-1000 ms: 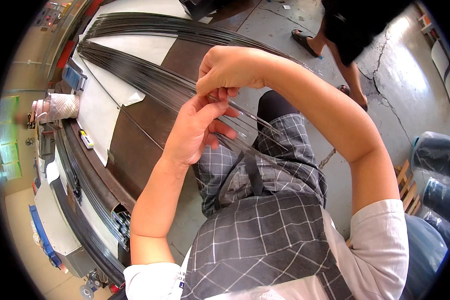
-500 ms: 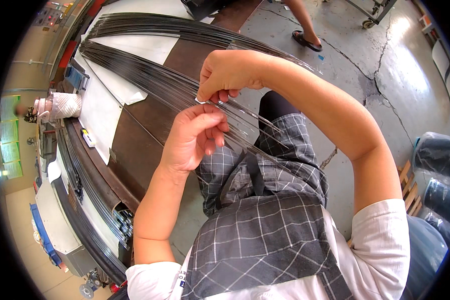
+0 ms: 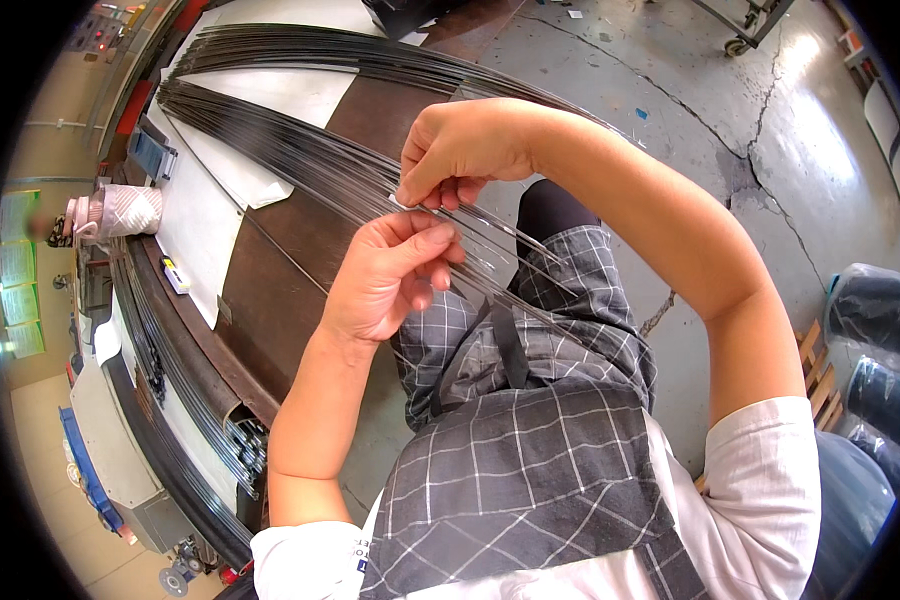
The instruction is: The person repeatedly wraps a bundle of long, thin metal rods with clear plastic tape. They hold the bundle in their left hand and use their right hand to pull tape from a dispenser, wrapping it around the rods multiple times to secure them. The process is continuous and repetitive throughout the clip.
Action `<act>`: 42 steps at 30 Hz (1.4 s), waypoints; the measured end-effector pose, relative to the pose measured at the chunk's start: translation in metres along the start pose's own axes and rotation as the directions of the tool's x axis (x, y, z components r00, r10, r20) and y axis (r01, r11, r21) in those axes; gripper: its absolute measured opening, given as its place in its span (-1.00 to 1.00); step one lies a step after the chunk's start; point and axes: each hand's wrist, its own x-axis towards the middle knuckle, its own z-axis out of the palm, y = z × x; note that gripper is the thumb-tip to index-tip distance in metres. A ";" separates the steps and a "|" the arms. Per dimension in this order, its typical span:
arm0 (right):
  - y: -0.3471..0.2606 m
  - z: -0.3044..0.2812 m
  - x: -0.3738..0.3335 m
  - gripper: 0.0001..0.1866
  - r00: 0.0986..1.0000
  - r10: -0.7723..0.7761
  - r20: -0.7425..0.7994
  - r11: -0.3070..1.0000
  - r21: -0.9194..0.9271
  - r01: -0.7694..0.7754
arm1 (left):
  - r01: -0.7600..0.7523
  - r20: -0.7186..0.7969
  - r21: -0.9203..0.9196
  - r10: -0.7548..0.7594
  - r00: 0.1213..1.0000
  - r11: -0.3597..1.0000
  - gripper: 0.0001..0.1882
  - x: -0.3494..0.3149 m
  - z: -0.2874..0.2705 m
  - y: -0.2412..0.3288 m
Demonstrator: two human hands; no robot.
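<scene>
Head view: the person's own forearms met above the lap, over the near ends of a fan of thin steel rods.
Right hand [image 3: 467, 148]: its fingertips were pinched narrow on the near end of one thin rod [image 3: 490, 218], thumb and forefinger pressed together just above the left hand; the other fingers were curled under.
Left hand [image 3: 385, 275]: palm turned up, fingers loosely bent, lying under the rod ends; its fingertips touched or nearly touched the rods, but whether they closed on one could not be told.
Which hand was nearer: the right held the rod tip; the left lay just below and to the left of it, the two almost touching.
Long axis: the pinched rod ran from the fingers out to the far left, in line with the main bundle of rods [image 3: 270, 150], whose near ends spread loose over the checked apron [image 3: 530, 470].
Rod support: the bundle lay across a long brown workbench [image 3: 260, 300], partly over white sheets [image 3: 210, 190] at far left.
Further out: a second bundle [image 3: 320, 45] curved along the far edge; cracked concrete floor [image 3: 690, 120] lay to the right.
Hidden or unclear: the pinch point was covered by the right fingers; single rods blurred together in the fan; the far ends bent toward the picture's rim; dark bagged things at far right were cut off.
</scene>
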 end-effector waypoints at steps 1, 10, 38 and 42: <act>0.000 -0.001 0.000 -0.84 1.000 -0.001 0.019 1.000 0.021 0.000 | 0.006 -0.005 0.006 -0.006 1.000 1.000 -0.86 0.000 0.000 0.000; -0.001 -0.005 -0.004 -0.82 0.994 -0.010 0.107 0.992 0.125 -0.003 | -0.027 -0.035 -0.178 0.021 0.999 0.984 -0.88 0.003 0.013 -0.005; -0.008 -0.017 -0.011 -0.80 0.997 -0.056 -0.053 0.995 -0.086 0.052 | -0.086 -0.171 -0.227 0.047 0.984 0.970 -0.87 0.013 0.044 -0.005; -0.009 -0.031 -0.005 -0.79 0.986 -0.059 -0.155 0.944 -0.329 0.005 | -0.088 -0.220 -0.209 0.041 0.975 0.974 -0.83 0.033 0.055 -0.003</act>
